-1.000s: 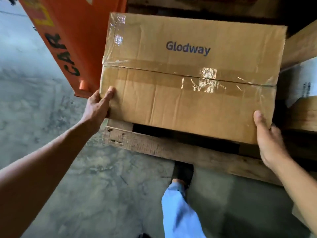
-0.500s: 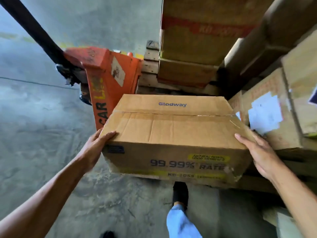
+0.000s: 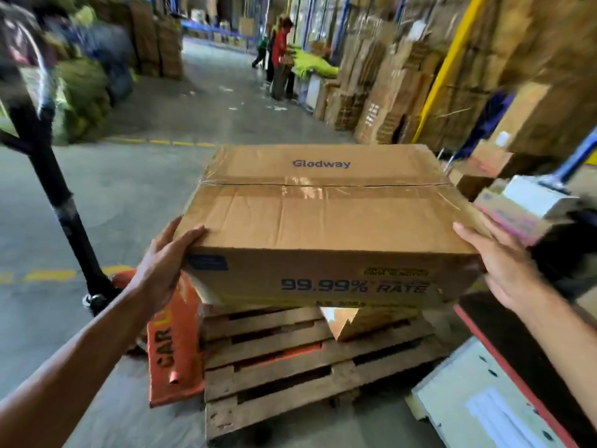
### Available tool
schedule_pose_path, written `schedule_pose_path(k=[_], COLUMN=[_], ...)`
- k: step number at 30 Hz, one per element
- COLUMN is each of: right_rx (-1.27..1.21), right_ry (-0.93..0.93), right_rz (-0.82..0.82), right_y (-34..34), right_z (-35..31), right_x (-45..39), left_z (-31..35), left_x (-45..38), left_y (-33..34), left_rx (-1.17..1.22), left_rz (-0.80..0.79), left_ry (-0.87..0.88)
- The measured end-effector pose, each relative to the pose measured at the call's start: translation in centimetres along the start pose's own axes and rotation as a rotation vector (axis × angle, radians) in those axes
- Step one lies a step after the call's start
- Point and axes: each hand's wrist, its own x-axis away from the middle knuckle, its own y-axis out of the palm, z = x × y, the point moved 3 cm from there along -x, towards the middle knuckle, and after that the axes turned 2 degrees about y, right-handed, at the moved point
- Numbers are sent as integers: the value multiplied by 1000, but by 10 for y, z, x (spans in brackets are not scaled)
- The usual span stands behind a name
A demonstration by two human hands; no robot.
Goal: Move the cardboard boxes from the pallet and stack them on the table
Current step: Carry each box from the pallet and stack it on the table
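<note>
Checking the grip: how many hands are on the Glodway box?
2: left hand at its near left corner, right hand at its near right corner. Fingers underneath are hidden.

A wooden pallet point(image 3: 290, 376) sits on the grey concrete floor point(image 3: 135, 195), its slats bare at the near end. An orange pallet jack point(image 3: 174, 344) stands on the floor against its left side, the black handle point(image 3: 61, 202) rising leftward. Yellow dashed lines point(image 3: 48, 275) mark the floor.

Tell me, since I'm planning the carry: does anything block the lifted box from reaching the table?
Cannot tell: no table is clearly in view. Both hands, left hand and right hand, hold the cardboard box above the pallet; the aisle floor ahead looks open.
</note>
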Motion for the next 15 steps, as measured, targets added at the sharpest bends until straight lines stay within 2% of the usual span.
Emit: schedule_pose_path(k=[2,6,10,12,15], right_rx=[-14,-76,-104,-110,-96], right_ry=[-62,-161,-215,-247,-291], right_rz=[70,233,366,432,528], right_y=[-41,-124,-212,-258,-323], right_z=[-42,-101,-127,-133,-139], right_x=[23,67,111,130,151], left_z=[32,71,97,102,99], left_x=[6,17,51,61,65], left_y=[33,111,208,261,343], left_rx=[40,103,127,201,228], left_rz=[-120,-267,-370,-520,-650], left_ry=[69,95,150,152,162])
